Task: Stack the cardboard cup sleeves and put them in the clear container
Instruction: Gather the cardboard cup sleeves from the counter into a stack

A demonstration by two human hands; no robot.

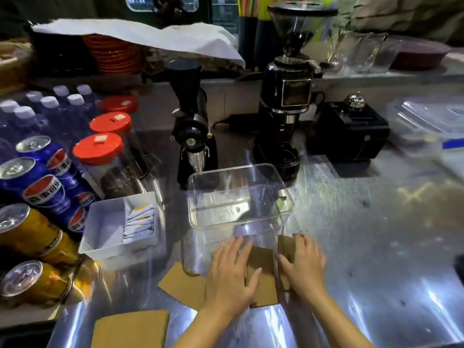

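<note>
Head view: gathering step, judged. Left hand [229,275] and right hand [302,266] lie flat, fingers spread, on brown cardboard cup sleeves [262,272] on the counter [376,247], just near of the clear container [241,197]. Nothing gripped. The container looks empty. Sleeves flat, tan, overlapping; one [180,285] juts left, another [130,330] lies near-left, apart. Next calls for squaring them into one pile, then lifting it in.

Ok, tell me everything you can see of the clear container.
The clear container is a rectangular, transparent plastic bin with rounded corners and a thick rim. It is lidless, looks empty, and stands upright on the steel counter in front of two black grinders. Cardboard sleeves lie just before its near wall; contact is unclear.
</note>
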